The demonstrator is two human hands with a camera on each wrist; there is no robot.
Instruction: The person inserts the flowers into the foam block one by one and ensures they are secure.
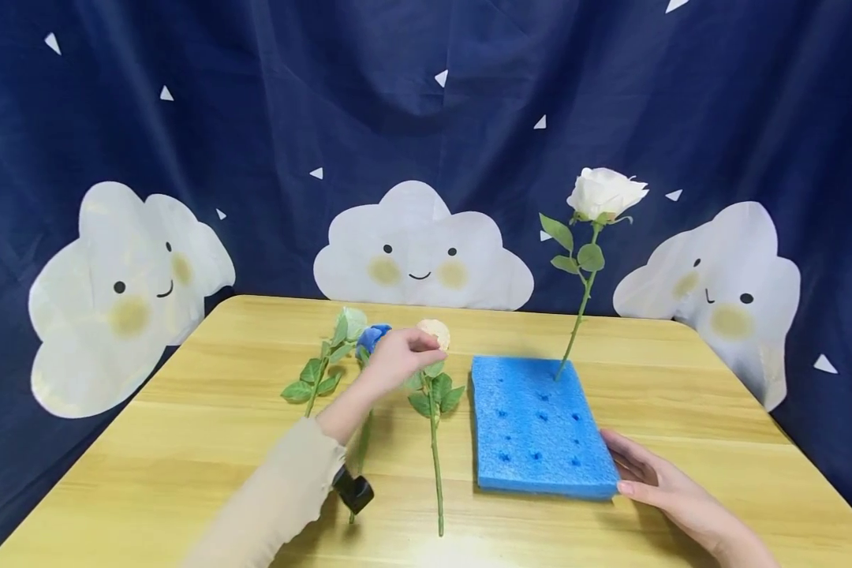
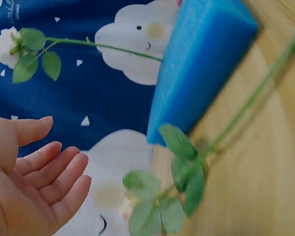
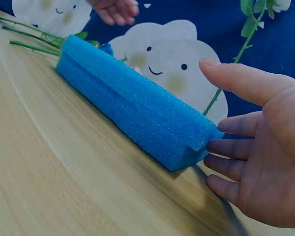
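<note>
A white rose (image 1: 606, 194) stands upright with its stem in the back right part of a blue foam block (image 1: 532, 465) that has several holes in its top. My right hand (image 1: 663, 485) is at the block's right front corner, fingers fairly straight along its side in the right wrist view. My left hand (image 1: 402, 359) hovers over the lying flowers, fingers loosely bent and holding nothing, as the left wrist view shows. It partly hides a cream rose (image 1: 435, 331) and a blue rose (image 1: 371, 338). A pale green rose (image 1: 351, 322) lies to their left.
The wooden table (image 1: 184, 442) carries everything, and the flowers' stems point toward its near side. A dark blue curtain (image 1: 270, 102) with smiling white clouds (image 1: 422, 237) hangs behind it. A small black device (image 1: 353, 491) is strapped to the left wrist.
</note>
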